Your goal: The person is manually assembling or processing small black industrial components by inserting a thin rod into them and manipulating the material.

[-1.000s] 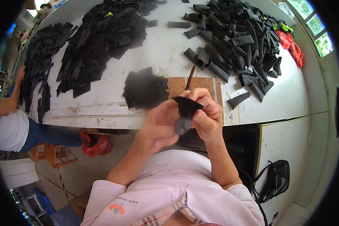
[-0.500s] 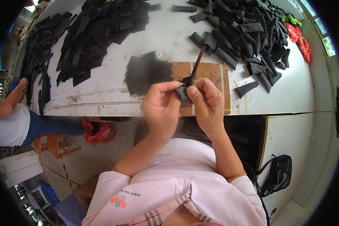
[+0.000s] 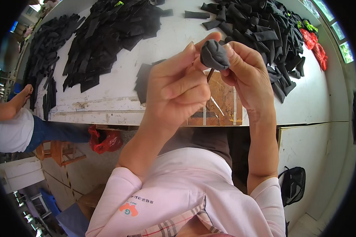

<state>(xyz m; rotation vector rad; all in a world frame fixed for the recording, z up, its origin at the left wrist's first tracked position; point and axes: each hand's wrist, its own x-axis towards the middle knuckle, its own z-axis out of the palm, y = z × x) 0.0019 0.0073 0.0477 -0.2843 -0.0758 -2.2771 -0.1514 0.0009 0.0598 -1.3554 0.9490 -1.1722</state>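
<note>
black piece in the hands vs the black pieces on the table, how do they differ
The black piece is bunched into a rounded wad; the black pieces on the table lie mostly flat as strips. The wad is pinched between the left hand and right hand, raised off the table; the strips rest in loose heaps. Both look like the same dark material.

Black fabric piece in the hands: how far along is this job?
Done, apparently: flat black pieces laid on the table's left part. In hand: left hand and right hand pinch one black fabric piece, bunched over a thin stick. Left, apparently: the rolled black pieces heaped at the right.
</note>
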